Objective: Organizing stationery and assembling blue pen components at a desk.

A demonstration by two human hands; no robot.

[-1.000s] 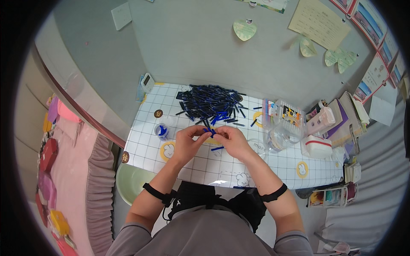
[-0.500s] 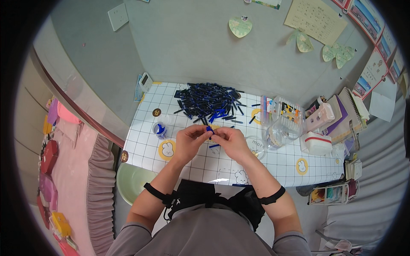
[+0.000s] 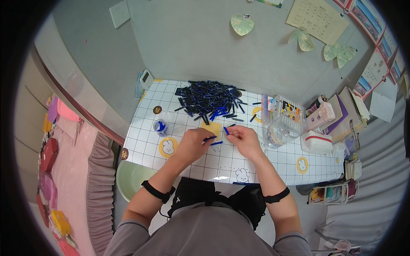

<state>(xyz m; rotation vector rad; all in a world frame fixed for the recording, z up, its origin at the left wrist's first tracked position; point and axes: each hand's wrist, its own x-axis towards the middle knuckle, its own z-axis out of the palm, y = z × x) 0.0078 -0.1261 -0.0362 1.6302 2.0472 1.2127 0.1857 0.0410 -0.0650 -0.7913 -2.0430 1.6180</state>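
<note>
In my left hand (image 3: 195,144), closed at the fingertips, is a thin dark tube (image 3: 209,138), partly hidden by the fingers. My right hand (image 3: 243,140), a little way off, pinches a short bright-blue tube (image 3: 226,131) that stands up from the fingers. Between the hands and close to the left one, a blue stick (image 3: 217,143) lies on the table. Beyond them rises a heap of short dark-blue and black tubes (image 3: 209,99), with several brighter blue ones at its near edge. Left of my left hand stands a small clear cup (image 3: 161,127) with blue pieces in it.
A grid-patterned table (image 3: 273,168) carries it all. At the right stand a large clear jar (image 3: 279,130), a clear case (image 3: 290,111), a white pouch (image 3: 317,143) and notebooks. A white timer (image 3: 146,80) leans at the back left; a green basin (image 3: 134,181) sits below the left edge.
My hands were together over one blue piece. They have come apart, the left one moving slightly left and the right one right, each now with a tube.
</note>
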